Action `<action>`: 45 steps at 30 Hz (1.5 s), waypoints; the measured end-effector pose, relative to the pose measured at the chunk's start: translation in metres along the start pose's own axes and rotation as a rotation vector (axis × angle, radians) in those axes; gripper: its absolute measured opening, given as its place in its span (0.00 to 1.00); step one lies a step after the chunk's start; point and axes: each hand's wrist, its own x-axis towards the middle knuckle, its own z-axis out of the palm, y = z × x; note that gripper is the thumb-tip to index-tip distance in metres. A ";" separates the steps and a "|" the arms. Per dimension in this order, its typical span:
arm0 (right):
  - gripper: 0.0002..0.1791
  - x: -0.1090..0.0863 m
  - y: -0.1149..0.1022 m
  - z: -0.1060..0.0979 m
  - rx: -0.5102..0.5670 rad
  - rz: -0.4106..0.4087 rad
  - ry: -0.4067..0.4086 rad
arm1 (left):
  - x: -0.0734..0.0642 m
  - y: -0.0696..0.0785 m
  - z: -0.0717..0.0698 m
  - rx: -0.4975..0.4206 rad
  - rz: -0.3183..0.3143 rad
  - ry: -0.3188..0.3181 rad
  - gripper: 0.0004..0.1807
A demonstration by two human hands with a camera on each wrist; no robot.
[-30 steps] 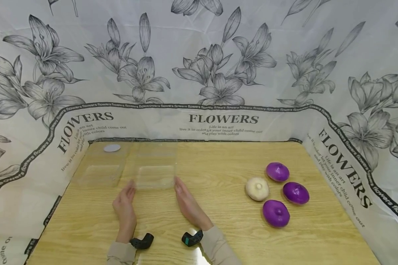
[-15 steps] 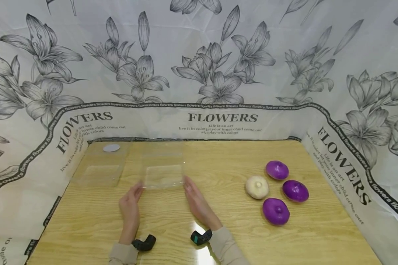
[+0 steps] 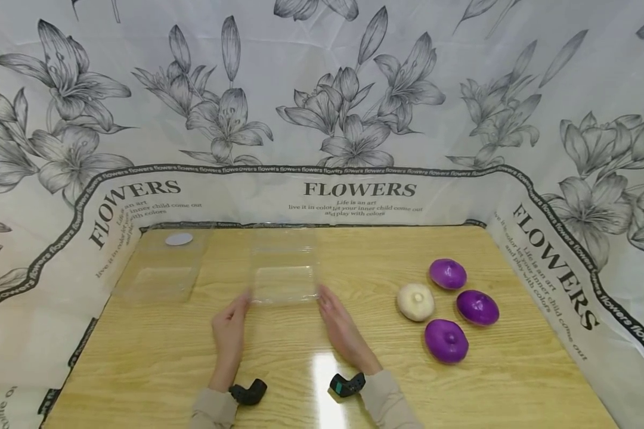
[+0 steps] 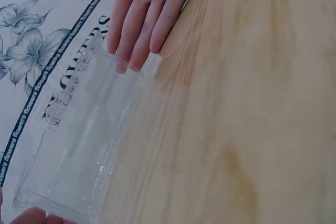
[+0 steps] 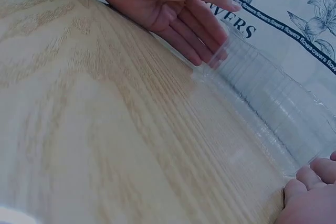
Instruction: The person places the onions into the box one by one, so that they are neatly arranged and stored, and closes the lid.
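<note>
A clear plastic box (image 3: pixel 284 286) sits on the wooden table in front of the person, with one hand on each side of it. My left hand (image 3: pixel 229 330) touches its left side with straight fingers, and in the right wrist view the left hand (image 5: pixel 181 11) has its thumb held apart from the box. On the opposite side the extended fingers of my right hand (image 3: pixel 346 328) press against the wall. The left wrist view shows the right hand (image 4: pixel 152 9) with fingers straight along the end of the clear box (image 4: pixel 79 135). Nothing shows inside the box.
Left of the box lies another clear plastic piece (image 3: pixel 163 277) with a white oval label (image 3: pixel 179 239). To the right are a white, round, onion-like item (image 3: pixel 415 302) and 3 glossy purple ones, one nearest the front (image 3: pixel 446 341). Flower-printed cloth (image 3: pixel 361 196) borders the table.
Both hands have moved to the right across the table, and the clear box between them has slid along with them. The labelled piece and the round items have stayed in place.
</note>
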 end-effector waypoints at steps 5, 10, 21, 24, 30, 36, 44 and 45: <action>0.31 -0.006 -0.005 -0.009 -0.007 -0.009 0.011 | 0.003 -0.006 0.008 0.074 0.011 -0.022 0.13; 0.31 -0.018 -0.013 -0.021 -0.029 -0.011 0.021 | 0.005 -0.016 0.014 0.041 0.031 -0.070 0.11; 0.29 -0.042 -0.021 -0.025 -0.071 -0.074 0.040 | 0.003 -0.016 0.007 0.008 0.076 -0.261 0.23; 0.28 -0.046 -0.020 -0.024 -0.080 -0.090 0.078 | 0.003 -0.016 0.005 0.081 0.140 -0.358 0.32; 0.27 -0.049 -0.018 -0.017 -0.127 -0.119 0.191 | -0.001 -0.014 0.004 0.206 0.275 -0.533 0.31; 0.25 -0.049 -0.022 -0.008 -0.162 -0.082 0.327 | -0.007 0.011 0.006 0.199 0.274 -0.563 0.31; 0.24 -0.041 -0.061 -0.014 -0.469 -0.100 0.552 | -0.008 0.023 0.006 0.233 0.236 -0.613 0.33; 0.25 -0.040 -0.068 -0.017 -0.494 -0.119 0.571 | -0.008 0.023 0.006 0.233 0.238 -0.615 0.33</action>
